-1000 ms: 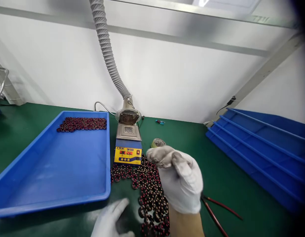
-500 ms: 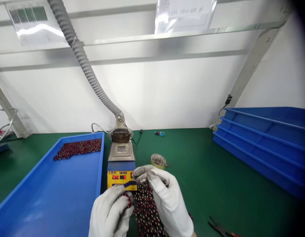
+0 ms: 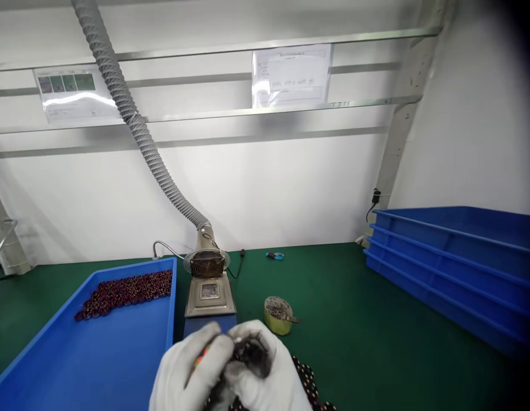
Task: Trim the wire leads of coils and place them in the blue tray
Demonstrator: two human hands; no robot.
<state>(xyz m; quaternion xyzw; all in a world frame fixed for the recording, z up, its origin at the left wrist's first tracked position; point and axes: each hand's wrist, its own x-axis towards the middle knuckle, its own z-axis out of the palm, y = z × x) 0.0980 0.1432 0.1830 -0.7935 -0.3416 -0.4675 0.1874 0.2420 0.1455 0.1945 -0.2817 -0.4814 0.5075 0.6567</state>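
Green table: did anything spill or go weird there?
Maybe: small parts lie loose on the table by the right hand, while similar ones are heaped in the tray. It may not be a spill. Something also pokes over the rim of the cup.

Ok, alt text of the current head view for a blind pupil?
A white-gloved left hand and right hand are together before a metal-topped machine, anything held too blurred to name. Left lies a blue tray with dark parts; right, stacked blue trays.
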